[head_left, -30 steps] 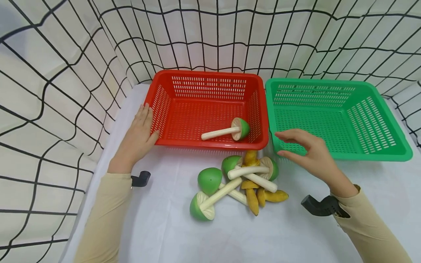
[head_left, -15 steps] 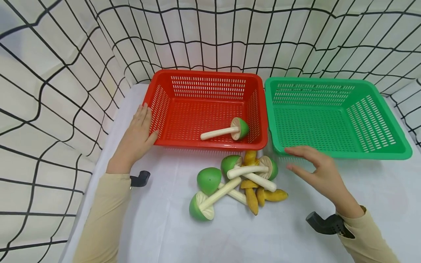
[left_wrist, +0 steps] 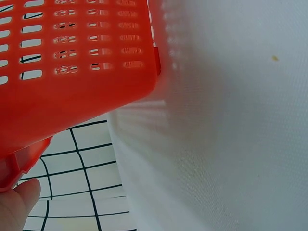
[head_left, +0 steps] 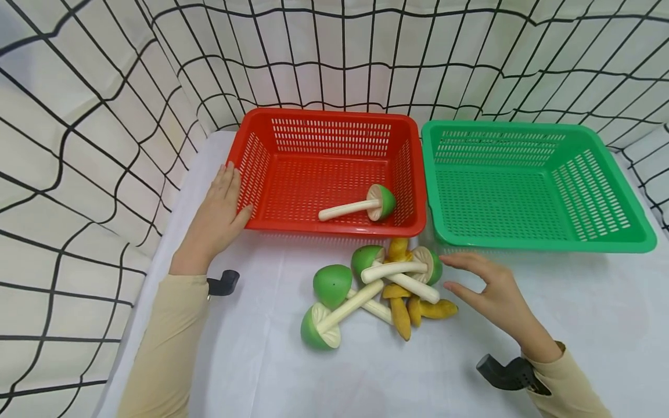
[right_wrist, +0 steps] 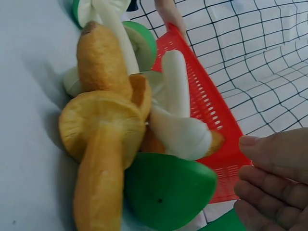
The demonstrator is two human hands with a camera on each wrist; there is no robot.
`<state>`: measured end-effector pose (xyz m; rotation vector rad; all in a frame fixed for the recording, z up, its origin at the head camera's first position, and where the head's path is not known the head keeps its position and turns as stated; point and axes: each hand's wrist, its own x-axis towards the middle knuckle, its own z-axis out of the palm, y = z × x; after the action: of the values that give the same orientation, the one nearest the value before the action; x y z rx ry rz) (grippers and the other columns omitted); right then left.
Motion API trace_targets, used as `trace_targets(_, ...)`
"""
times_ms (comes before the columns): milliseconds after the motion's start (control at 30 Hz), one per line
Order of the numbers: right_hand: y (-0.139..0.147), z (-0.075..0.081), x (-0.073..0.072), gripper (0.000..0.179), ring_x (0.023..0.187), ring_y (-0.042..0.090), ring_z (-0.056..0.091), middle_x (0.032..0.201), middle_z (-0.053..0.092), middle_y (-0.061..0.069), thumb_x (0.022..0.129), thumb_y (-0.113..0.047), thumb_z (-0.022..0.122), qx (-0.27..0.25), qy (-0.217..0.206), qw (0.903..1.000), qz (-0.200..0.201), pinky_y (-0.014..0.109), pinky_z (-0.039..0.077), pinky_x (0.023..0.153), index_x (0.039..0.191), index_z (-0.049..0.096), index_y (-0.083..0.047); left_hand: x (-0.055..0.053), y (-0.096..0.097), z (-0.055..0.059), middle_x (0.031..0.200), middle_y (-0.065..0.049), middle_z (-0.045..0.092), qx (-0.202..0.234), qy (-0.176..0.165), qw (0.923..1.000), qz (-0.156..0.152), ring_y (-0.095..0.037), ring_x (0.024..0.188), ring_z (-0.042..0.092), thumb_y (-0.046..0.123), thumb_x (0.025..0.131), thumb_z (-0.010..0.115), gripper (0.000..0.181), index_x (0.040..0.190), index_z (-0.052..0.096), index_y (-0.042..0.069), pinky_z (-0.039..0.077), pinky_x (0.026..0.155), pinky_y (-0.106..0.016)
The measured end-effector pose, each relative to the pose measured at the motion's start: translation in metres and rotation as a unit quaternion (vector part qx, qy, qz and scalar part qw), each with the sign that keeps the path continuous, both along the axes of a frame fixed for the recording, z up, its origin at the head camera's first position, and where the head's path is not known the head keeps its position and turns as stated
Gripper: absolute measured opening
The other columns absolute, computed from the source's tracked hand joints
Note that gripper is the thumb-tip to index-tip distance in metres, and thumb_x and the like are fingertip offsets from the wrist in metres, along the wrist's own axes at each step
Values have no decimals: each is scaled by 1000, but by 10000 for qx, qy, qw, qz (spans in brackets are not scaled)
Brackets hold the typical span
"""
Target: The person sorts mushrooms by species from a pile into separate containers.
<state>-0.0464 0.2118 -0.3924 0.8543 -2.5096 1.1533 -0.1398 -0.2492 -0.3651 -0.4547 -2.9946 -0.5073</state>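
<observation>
My left hand [head_left: 211,223] rests against the near left corner of the red basket [head_left: 334,230], fingers extended along its rim. Inside that basket lies one green-capped toy mushroom [head_left: 384,202] with a pale stem. My right hand [head_left: 496,296] hovers just right of the mushroom pile, thumb and fingers apart, holding nothing. Nearest to its fingertips is a green-capped mushroom [head_left: 435,268] whose stem points left. Several more green-capped mushrooms [head_left: 332,285] overlap in the pile. Among them lie yellow mushrooms [head_left: 438,310], seen large in the right wrist view, where a yellow mushroom [right_wrist: 101,139] fills the front.
A green basket [head_left: 543,245] stands to the right of the red one. Black wire netting [head_left: 345,69] over white cloth rises behind and at the left. White cloth [head_left: 334,383] covers the table.
My right hand has come down from over the green basket's near left corner and shifted toward the mushroom pile. The left hand stays at the red basket.
</observation>
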Motion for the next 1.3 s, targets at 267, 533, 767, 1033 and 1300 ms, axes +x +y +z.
trace_targets(267,-3,-8,2,57,100,28,61,112,64,11,64,4,81,670,-229,9967,-393,9,40,87,117,63,-1,0,0,2,155,-24,4,22,38,10000,4,-31,143,-2,23,96,40,67,144,12,-13,4,115,-40)
trace_targets(533,-5,-17,-6,60,102,31,59,115,61,17,65,4,81,702,-481,9956,-401,38,52,78,121,58,4,0,0,3,154,-24,5,68,80,9999,-2,-32,143,0,22,96,41,66,144,13,-14,4,115,-40)
trace_targets(767,-7,-23,-10,65,108,37,55,122,56,22,67,7,79,628,-959,9930,-297,47,51,82,126,52,8,0,0,2,154,-24,5,80,67,9999,11,-31,143,-1,23,96,40,66,144,13,-14,4,115,-40)
trace_targets(1033,-10,-31,-15,69,112,39,52,129,51,24,69,9,77,528,-1380,9888,-192,49,50,85,131,47,8,0,-1,0,154,-25,6,45,53,10000,36,-30,144,-2,22,96,40,66,144,13,-14,4,115,-40)
trace_targets(1300,-13,-34,-16,69,114,39,50,129,50,24,70,10,74,462,-1710,9839,-248,50,49,86,132,45,9,1,1,0,154,-26,6,53,88,9999,-34,-32,143,-1,21,95,40,66,144,13,-15,4,115,-40)
